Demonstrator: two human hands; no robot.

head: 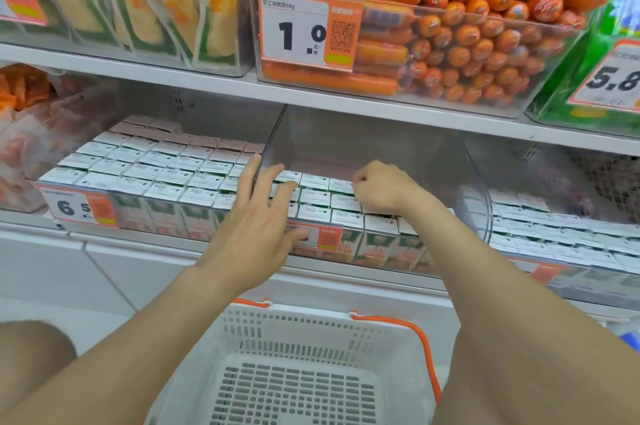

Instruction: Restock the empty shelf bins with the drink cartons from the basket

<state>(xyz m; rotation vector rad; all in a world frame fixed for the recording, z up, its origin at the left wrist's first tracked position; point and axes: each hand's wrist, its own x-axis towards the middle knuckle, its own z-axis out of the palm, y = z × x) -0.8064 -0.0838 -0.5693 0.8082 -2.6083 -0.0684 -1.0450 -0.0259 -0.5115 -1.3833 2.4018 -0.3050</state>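
White-topped drink cartons (315, 197) stand in rows at the front of the middle clear bin (450, 164); the back of that bin is bare. The left bin (156, 168) is packed with the same cartons. My left hand (256, 216) hovers open with fingers spread over the divider between these two bins, its fingertips near the carton tops. My right hand (379, 187) rests on the middle bin's cartons with its fingers curled under; I see nothing held in it. The white basket (311, 317) with orange handles sits below my arms and holds nothing.
A third bin (554, 230) at the right also holds cartons. On the shelf above are orange sausages (450, 43) behind a 1.0 price tag (304, 33), bagged snacks (138, 1) and green packs (606, 43). A white shelf edge (346, 109) overhangs the bins.
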